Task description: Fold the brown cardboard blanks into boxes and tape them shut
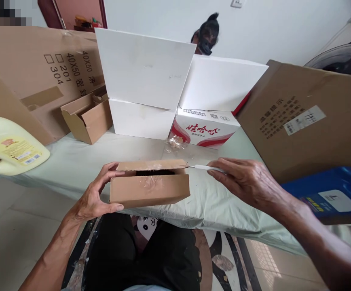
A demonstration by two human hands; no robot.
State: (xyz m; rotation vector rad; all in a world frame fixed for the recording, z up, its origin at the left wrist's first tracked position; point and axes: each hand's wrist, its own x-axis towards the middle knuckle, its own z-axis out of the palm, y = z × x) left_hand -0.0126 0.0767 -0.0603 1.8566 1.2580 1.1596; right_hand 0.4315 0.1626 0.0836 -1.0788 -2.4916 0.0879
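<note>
A small brown cardboard box stands at the table's front edge, its top flaps parted by a gap. Something dark shows inside, too hidden to name. Clear tape clings to the front flap. My left hand grips the box's left end, thumb on the front and fingers behind. In my right hand is a utility knife with a white handle, held between thumb and fingers. Its blade tip points left and meets the right end of the back flap.
Behind are white panels, a red-and-white carton, crumpled clear plastic and an open brown box. A yellow jug stands left; a blue jug lies right. Large cartons flank the table.
</note>
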